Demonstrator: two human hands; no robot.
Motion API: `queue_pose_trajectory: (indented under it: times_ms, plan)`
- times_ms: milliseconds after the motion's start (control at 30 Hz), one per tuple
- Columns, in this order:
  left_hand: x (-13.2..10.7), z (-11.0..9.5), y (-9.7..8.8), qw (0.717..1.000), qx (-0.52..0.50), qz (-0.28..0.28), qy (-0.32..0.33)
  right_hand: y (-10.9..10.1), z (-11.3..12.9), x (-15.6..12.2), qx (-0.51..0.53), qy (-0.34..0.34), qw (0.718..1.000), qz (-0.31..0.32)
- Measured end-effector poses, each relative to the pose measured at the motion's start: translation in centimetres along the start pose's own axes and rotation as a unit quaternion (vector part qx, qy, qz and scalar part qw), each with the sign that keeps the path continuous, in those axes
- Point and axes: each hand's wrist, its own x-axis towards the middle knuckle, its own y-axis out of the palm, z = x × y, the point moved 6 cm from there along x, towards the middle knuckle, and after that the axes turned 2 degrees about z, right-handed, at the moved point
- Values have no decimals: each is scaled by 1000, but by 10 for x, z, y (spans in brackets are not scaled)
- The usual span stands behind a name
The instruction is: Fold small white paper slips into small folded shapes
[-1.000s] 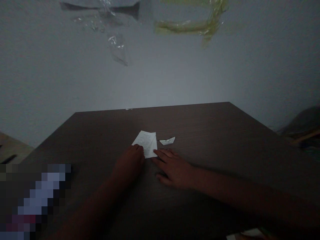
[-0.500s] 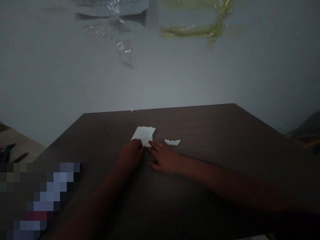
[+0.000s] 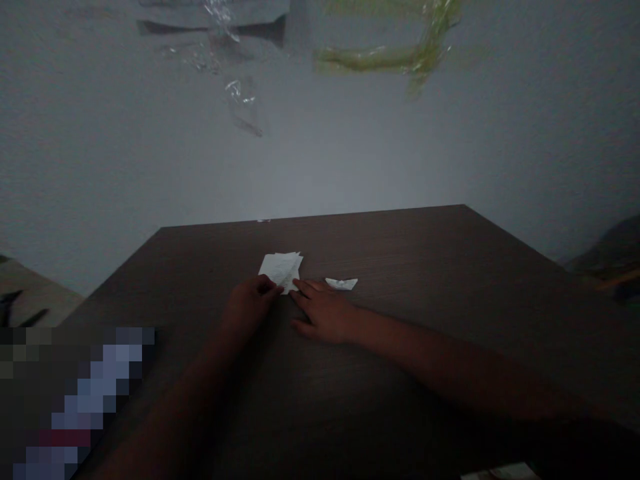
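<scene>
White printed paper lies in a small, uneven stack on the brown table, with one edge lifted into a slant. At its near left corner my left hand has its thumb and fingers pinched on the paper. My right hand lies flat with its fingers spread, the fingertips touching the paper's near right edge. Just beyond the right hand's knuckles rests a small folded paper boat. The paper's near edge is partly hidden by the fingers.
The brown table reaches back to a grey wall with clear and yellow tape on it. A white scrap sits at the far edge. A pale item shows at the bottom right. The lower left is pixelated.
My left hand has moved slightly left and turned, and a paper edge now slants up beside it. My right hand stays flat. The whole view has shifted a little.
</scene>
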Motion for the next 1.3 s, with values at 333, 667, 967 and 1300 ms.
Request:
queue_pose_trajectory:
  times_ms: [333, 667, 967, 1300]
  plan:
    - [-37, -46, 9, 990, 40, -28, 130, -13, 10, -51, 139, 13, 985, -101]
    - [-109, -85, 65, 957, -120, 117, 237, -6, 1, -127, 202, 16, 978, -57]
    - [-93, -85, 41, 922, -61, 183, 337, -25, -6, -132, 233, -81, 967, -64]
    - [-96, -83, 55, 928, 78, 208, 300, -41, -15, -143, 204, -54, 977, -28]
